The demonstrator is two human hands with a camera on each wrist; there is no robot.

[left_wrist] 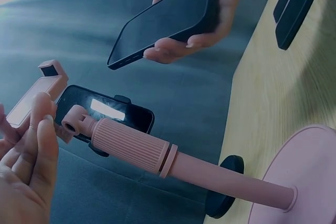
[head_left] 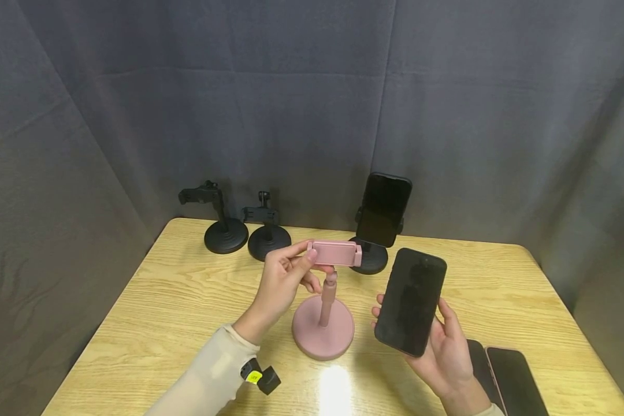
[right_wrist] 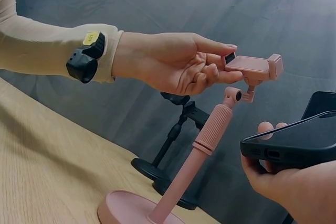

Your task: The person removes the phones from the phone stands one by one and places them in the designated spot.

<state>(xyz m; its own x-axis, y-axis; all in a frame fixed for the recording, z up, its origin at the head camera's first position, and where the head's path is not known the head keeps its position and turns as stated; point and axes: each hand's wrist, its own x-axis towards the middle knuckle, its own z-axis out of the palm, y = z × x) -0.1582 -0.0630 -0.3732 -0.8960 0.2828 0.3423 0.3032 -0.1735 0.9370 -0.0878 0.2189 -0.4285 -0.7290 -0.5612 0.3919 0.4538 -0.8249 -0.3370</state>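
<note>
A pink phone stand [head_left: 323, 327] with a round base stands on the table in the middle of the head view. My left hand [head_left: 282, 279] pinches the left end of its clamp [head_left: 335, 253], thumb in front and fingers behind. In the right wrist view the clamp [right_wrist: 254, 65] lies tilted back, its far jaw free. My right hand [head_left: 444, 351] holds a black smartphone [head_left: 412, 301] from behind, screen facing up toward me, to the right of the stand and apart from it. The left wrist view shows fingers curled along the edge of the phone [left_wrist: 168, 19].
Two black phone stands [head_left: 226, 236] [head_left: 269, 240] stand at the back left. Behind the pink stand, another black stand [head_left: 371, 259] carries an upright phone [head_left: 383, 209]. Two more phones [head_left: 517, 381] [head_left: 482, 370] lie at the front right. A grey curtain [head_left: 312, 115] hangs behind the table.
</note>
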